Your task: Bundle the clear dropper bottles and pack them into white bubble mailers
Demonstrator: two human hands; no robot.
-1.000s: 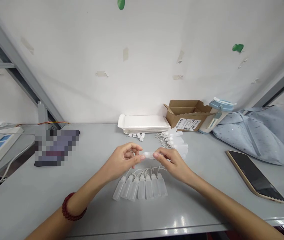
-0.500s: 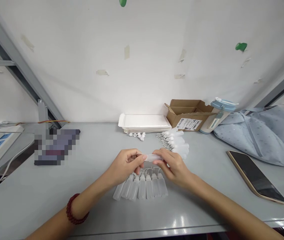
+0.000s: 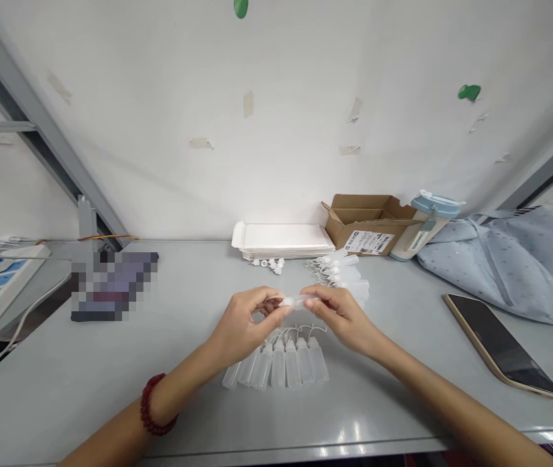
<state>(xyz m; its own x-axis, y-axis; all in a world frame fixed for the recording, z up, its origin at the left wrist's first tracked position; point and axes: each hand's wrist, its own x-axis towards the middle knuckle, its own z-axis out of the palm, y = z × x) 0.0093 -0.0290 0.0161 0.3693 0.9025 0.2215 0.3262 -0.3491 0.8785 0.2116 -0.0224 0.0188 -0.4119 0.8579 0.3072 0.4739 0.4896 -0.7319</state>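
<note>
Between my two hands lies a small translucent plastic dropper bottle (image 3: 299,301), held sideways above the table. My left hand (image 3: 249,321) pinches its left end, where the cap or neck is mostly covered by my fingers. The bottle's right end is gripped by the thumb and fingers of my right hand (image 3: 337,316). Just below my hands, a row of similar bottles (image 3: 279,366) with thin white tubes at their tops lies side by side; my left hand partly covers the row's left part. More such bottles (image 3: 349,272) lie in a heap beyond my right hand.
Small white caps (image 3: 272,264) lie before a stack of flat white boxes (image 3: 283,237). Behind stand an open cardboard box (image 3: 371,227) and a tumbler (image 3: 415,233). A blue bag (image 3: 493,263) and a phone (image 3: 500,344) are on the right; a power strip (image 3: 1,285) is far left.
My right hand has shifted its grip on the bottle, its fingers now straighter. My left thumb has moved slightly right along the bottle. The other bottles lie as before.
</note>
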